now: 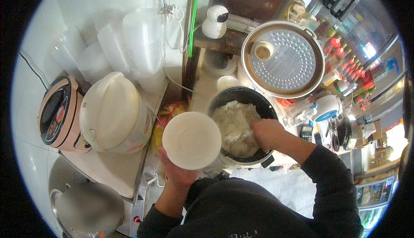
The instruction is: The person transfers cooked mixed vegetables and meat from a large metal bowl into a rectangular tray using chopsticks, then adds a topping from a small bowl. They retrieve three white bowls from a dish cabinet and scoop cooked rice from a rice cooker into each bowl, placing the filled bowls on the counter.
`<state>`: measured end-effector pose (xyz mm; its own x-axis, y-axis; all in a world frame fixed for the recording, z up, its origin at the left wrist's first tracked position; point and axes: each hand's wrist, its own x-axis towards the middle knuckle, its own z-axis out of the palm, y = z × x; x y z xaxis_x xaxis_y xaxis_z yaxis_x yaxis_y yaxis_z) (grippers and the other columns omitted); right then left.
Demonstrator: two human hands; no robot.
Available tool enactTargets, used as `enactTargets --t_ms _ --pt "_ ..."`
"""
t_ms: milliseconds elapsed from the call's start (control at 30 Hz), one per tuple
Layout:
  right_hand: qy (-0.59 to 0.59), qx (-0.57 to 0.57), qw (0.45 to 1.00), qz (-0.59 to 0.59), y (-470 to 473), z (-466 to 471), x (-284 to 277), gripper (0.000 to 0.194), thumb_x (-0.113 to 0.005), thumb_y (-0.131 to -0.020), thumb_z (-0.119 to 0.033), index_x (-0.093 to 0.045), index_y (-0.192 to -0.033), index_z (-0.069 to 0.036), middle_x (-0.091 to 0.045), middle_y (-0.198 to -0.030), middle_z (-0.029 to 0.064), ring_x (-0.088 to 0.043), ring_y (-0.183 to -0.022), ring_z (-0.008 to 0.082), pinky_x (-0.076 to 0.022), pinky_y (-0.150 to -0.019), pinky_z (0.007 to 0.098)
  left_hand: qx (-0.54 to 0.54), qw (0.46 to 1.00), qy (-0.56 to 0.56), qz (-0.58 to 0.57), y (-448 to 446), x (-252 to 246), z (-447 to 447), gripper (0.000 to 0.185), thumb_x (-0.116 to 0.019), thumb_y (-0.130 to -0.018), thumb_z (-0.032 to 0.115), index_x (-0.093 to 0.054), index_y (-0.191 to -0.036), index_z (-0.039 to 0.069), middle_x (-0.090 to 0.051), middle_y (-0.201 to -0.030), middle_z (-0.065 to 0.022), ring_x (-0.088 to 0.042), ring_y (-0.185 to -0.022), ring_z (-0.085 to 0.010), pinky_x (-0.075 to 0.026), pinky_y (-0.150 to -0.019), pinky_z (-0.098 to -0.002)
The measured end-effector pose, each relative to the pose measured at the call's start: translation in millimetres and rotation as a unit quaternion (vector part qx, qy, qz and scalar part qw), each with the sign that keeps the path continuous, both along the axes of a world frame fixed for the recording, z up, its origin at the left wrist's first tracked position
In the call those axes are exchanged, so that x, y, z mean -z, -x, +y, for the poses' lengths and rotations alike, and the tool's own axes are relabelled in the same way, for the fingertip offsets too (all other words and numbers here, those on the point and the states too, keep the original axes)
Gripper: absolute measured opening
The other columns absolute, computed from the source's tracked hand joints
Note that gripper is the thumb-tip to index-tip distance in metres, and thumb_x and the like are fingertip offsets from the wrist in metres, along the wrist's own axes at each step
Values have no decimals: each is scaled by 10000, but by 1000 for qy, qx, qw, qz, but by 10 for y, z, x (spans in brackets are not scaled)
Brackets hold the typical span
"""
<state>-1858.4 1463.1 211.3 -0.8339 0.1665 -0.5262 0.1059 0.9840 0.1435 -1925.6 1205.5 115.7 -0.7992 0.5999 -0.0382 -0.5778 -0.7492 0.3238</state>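
Observation:
My left hand [176, 170] holds a white bowl [191, 140] by its near left rim; the bowl's inside shows no food. Just right of the bowl stands a rice cooker with a dark inner pot [240, 92], its lid [286, 60] raised behind it. Cooked white rice [236, 128] fills much of the pot. My right hand [266, 134] reaches over the pot's right side with its fingers curled down at the rice. Whether it grips a utensil is hidden by the hand and the rice.
On the left counter stand a closed cream rice cooker [110, 108], a pink multicooker [59, 115] and stacked clear plastic containers [142, 37]. A white camera [215, 22] sits on a wooden ledge. Bottles [346, 63], a calculator [306, 132] and a white-and-blue device [326, 108] lie right.

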Motion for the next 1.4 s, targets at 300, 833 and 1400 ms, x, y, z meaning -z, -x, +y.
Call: enactTargets --t_ms 300,833,1400 --pt "-114 -37 987 103 515 506 16 163 -604 -796 -146 -632 -924 -48 -689 -794 143 -689 -769 328 -547 -633 452 6 999 25 -25 16 -57 -5 843 -447 -819 749 -319 -1459 215 -372 -1475 -64 -387 -1335 -313 -334 -1074 -542" --pt "-96 -32 995 14 411 445 218 193 -555 -829 -155 -724 -843 -65 -715 -876 137 -708 -814 284 -563 -649 432 8 999 22 -26 -7 -7 -12 847 -388 -824 773 -308 -1464 223 -370 -1479 -55 -393 -1332 -323 -339 -1076 -533" --pt "-28 -50 997 -59 -66 465 -263 118 -697 -685 -159 -718 -746 -60 -700 -797 161 -699 -779 319 -559 -631 429 1 996 63 -62 -18 -140 45 854 -278 -818 815 -318 -1454 247 -354 -1472 -71 -384 -1327 -355 -387 -986 -634"
